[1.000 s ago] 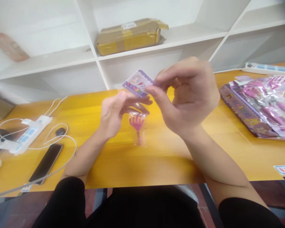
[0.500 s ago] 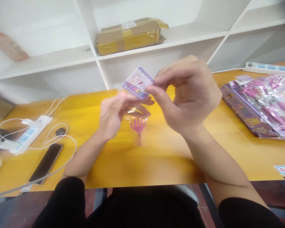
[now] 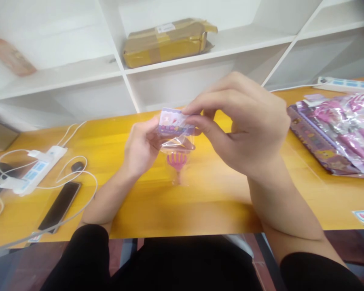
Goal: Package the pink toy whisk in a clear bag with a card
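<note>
At far left, a white power strip and a dark phone lie on the table. Next, the left hand grips the upper part of a clear bag, fingers behind it. The bag extends below, between the 2 hands, and contains 1 pink fork-shaped item; contact with the table cannot be determined. At the bag's top is a printed card, its right edge pinched between thumb and fingers of the right hand. At far right: a pack of pink items.
</note>
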The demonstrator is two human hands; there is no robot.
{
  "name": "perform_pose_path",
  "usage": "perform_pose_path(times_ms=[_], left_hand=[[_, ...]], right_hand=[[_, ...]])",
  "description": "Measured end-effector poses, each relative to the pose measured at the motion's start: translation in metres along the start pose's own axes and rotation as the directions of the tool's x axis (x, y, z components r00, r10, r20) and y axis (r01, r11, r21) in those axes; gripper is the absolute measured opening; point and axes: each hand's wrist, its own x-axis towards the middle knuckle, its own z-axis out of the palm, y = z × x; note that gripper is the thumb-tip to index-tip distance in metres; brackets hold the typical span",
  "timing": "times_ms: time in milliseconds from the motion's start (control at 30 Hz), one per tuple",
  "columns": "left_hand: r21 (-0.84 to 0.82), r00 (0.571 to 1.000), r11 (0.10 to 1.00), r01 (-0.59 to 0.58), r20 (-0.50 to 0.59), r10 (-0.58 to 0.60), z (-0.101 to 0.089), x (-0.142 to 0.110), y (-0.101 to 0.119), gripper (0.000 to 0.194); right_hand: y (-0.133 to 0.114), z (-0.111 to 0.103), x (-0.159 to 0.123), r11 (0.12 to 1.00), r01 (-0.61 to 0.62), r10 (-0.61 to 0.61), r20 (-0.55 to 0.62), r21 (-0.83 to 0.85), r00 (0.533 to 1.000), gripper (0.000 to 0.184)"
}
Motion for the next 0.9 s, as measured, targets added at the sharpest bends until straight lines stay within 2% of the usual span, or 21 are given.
perform_pose_path(times_ms=[133,233,433,633,733,900], left_hand=[[-0.033,0.994,0.999,0.017,0.105,-0.013,-0.002,0.0,0.0,0.036],[-0.05,0.991,0.999,0.017,0.131,-0.01,-0.002,0.001,0.0,0.038],[-0.079,0.999,0.997,-0.001,0.038,0.004,0.004,-0.001,-0.003,0.036],[-0.089,0.992,0.992,-0.087,-0.101,0.078,0.009,-0.002,-0.013,0.037],[-0.079,0.985,0.993,-0.092,-0.155,0.079,0.013,-0.002,-0.013,0.039],[-0.069,0.977,0.991,-0.111,-0.191,0.096,0.015,-0.004,-0.013,0.045]], right_hand=[[-0.003,-0.002,0.0,0.999,0.002,0.0,0.027,-0.046,1.0,0.023],[-0.004,-0.003,-0.001,0.998,-0.012,0.017,0.089,-0.057,0.996,0.025],[-0.003,-0.002,-0.001,0.995,0.082,-0.078,0.084,-0.049,0.993,0.024],[-0.005,0.0,-0.002,0.995,0.066,-0.059,0.094,-0.074,0.994,0.018],[-0.006,0.002,-0.003,0.995,0.064,-0.056,0.097,-0.082,0.994,0.016],[-0.007,0.003,-0.004,0.99,0.098,-0.088,0.1,-0.105,0.991,0.019]])
